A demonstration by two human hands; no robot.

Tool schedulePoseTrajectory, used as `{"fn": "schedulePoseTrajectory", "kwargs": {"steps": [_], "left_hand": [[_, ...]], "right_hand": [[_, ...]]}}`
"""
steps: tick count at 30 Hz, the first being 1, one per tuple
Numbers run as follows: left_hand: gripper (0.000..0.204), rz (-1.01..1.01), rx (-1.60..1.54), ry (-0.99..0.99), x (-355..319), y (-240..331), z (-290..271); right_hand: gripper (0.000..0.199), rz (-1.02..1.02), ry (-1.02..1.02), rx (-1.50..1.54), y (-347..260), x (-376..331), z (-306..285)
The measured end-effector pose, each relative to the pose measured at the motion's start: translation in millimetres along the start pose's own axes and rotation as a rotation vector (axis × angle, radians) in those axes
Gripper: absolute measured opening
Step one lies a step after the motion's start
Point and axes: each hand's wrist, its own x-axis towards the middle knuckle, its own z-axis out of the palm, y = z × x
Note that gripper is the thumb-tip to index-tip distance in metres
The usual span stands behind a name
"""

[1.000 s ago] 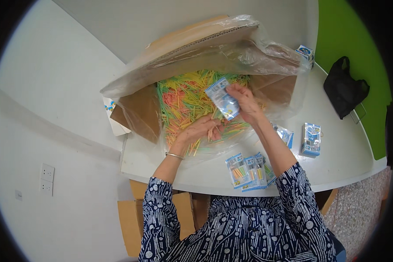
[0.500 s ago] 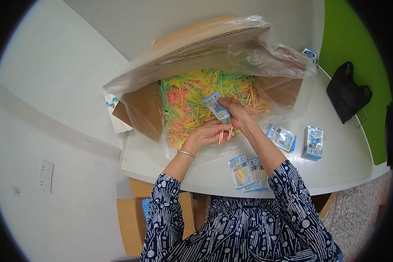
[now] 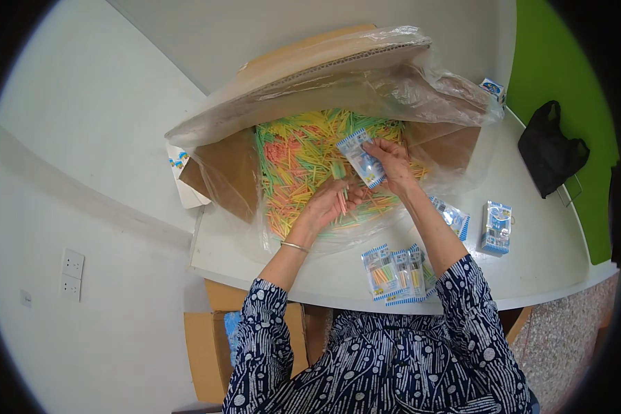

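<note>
My right hand (image 3: 395, 164) pinches a blue-and-white plastic packet (image 3: 360, 157) by its upper right side, tilted above the box. Just to its lower left, my left hand (image 3: 326, 204) holds a few thin pastel sticks (image 3: 341, 200), pink and green, between curled fingers. Both hands hover over a heap of loose thin sticks (image 3: 290, 165) in pink, yellow, green and orange. The heap lies in a plastic-lined cardboard box (image 3: 231, 172). Whether the held packet contains anything is unclear.
Several packets with coloured sticks showing (image 3: 383, 272) lie at the table's near edge. Flat packets (image 3: 454, 217) sit partly behind my right forearm, beside a banded packet stack (image 3: 497, 228). A black bag (image 3: 552, 148) is at far right; an open carton (image 3: 203, 345) stands below the table.
My hands have moved apart. The right one has gone slightly up and right with the packet; the left one has turned, its sticks now pointing upward.
</note>
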Motion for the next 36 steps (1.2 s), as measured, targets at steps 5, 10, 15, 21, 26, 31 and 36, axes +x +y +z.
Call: {"fn": "schedulePoseTrajectory", "kwargs": {"steps": [5, 10, 15, 21, 26, 31, 36], "left_hand": [[0.022, 0.316, 0.065, 0.177, -2, 11, 9], [0.028, 0.548, 0.049, 0.231, -12, 36, 36], [0.032, 0.631, 0.072, 0.224, -13, 43, 46], [0.03, 0.612, 0.014, 0.207, -13, 36, 47], [0.028, 0.575, -0.007, 0.178, -11, 24, 43], [0.023, 0.568, -0.032, 0.174, -13, 22, 51], [0.024, 0.579, -0.016, 0.185, -17, 25, 46]], "right_hand": [[0.016, 0.019, -0.101, -0.248, 3, -21, -17], [0.025, 0.024, -0.128, -0.489, -1, -36, -16], [0.038, -0.122, -0.194, -0.724, -1, -42, -18], [0.032, -0.271, -0.145, -1.034, -8, -48, -19], [0.029, -0.379, -0.222, -0.946, -4, -58, -4], [0.027, -0.373, -0.267, -1.023, 0, -56, -11], [0.022, -0.591, -0.215, -1.165, 4, -56, -11]]}}
